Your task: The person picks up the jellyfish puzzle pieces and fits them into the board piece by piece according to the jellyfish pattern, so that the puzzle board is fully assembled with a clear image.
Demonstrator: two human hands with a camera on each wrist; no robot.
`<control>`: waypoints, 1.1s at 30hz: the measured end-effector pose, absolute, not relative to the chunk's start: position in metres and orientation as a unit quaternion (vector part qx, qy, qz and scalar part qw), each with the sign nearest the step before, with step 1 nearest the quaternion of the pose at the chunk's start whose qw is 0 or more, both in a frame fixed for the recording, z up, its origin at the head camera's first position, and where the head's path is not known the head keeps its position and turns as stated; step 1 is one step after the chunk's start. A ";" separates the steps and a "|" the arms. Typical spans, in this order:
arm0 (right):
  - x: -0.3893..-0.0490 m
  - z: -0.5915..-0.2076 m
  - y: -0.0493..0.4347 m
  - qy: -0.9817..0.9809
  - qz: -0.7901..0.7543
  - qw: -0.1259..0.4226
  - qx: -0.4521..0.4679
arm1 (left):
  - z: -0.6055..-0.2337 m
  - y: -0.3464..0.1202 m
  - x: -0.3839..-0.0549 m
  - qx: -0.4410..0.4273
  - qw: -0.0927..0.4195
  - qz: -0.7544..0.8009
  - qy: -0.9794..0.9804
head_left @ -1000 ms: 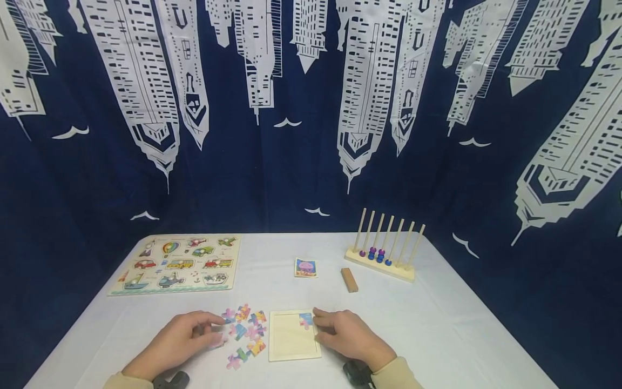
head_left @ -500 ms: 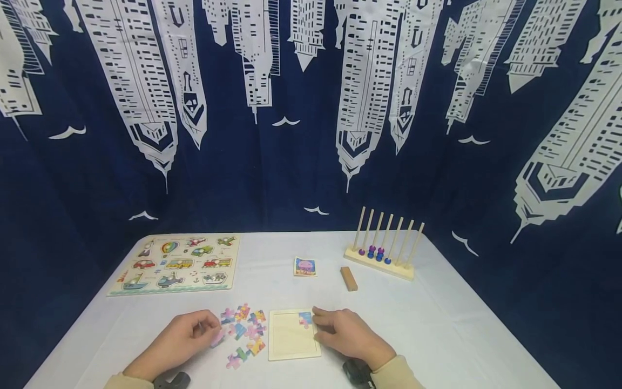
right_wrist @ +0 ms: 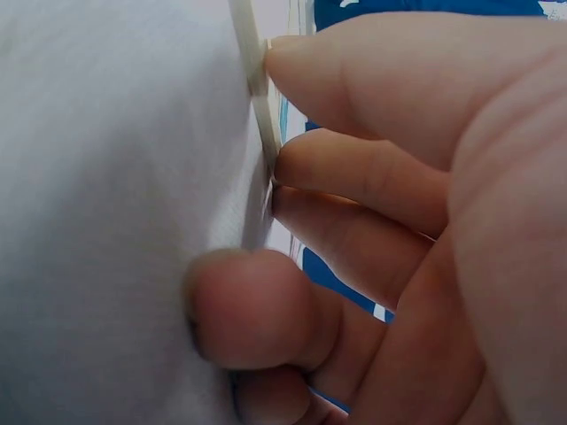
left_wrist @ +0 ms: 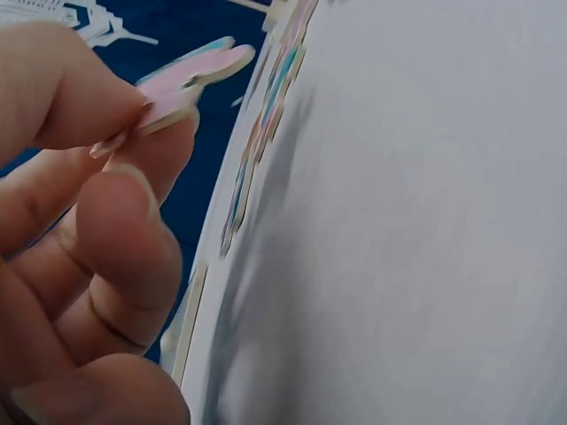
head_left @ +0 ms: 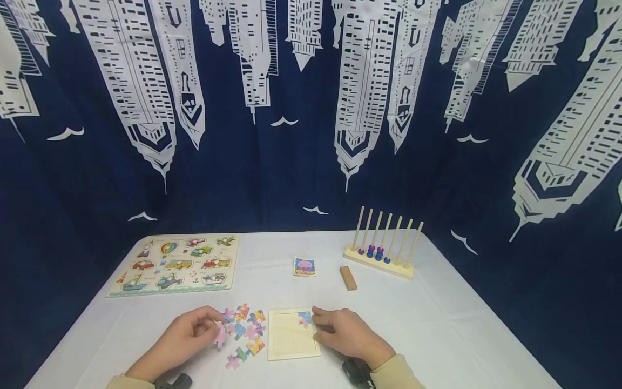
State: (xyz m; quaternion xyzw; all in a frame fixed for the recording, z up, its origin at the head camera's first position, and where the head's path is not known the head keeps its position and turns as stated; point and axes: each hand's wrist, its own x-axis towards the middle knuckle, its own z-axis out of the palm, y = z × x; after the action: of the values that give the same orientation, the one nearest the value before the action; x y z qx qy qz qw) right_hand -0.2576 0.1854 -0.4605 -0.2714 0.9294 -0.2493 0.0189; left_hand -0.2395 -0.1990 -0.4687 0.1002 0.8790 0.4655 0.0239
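Observation:
My left hand (head_left: 187,335) pinches a pink jigsaw piece (head_left: 221,336) between thumb and fingers, left of the loose pieces. In the left wrist view that piece (left_wrist: 186,84) is held above the white tabletop, with a bit of blue along its edge. My right hand (head_left: 352,337) rests against the right edge of a square wooden puzzle tray (head_left: 286,340); its fingertips (right_wrist: 297,164) touch the rim in the right wrist view. One blue and pink piece (head_left: 305,319) lies in the tray's upper right corner. Several loose jigsaw pieces (head_left: 255,330) lie between my left hand and the tray.
A small picture card (head_left: 304,266) lies beyond the tray, with a wooden block (head_left: 348,278) to its right. A bead rack with upright pegs (head_left: 379,262) stands at the back right. A vehicle peg puzzle board (head_left: 177,265) lies at the back left.
My left hand has drawn a pink piece slightly back from the others, then turned it more upright and moved it slightly right. My right hand stays against the tray.

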 end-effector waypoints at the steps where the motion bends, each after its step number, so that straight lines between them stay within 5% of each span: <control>1: -0.258 -0.461 0.185 0.929 -0.249 0.019 -0.272 | -0.469 -0.198 -0.240 0.100 0.027 0.476 0.873; 23: -0.258 -0.460 0.188 0.935 -0.235 0.030 -0.264 | -0.458 -0.103 -0.267 0.182 0.013 0.465 0.866; 33: -0.258 -0.460 0.186 0.929 -0.250 0.022 -0.272 | -0.468 -0.059 -0.270 0.152 -0.023 0.395 0.906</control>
State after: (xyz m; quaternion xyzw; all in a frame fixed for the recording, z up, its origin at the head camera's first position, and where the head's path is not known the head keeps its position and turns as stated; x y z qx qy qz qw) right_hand -0.2581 0.1857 -0.4604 -0.2719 0.9289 -0.2505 0.0222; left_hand -0.2698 -0.0591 -0.4681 0.1524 0.9057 0.3950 -0.0225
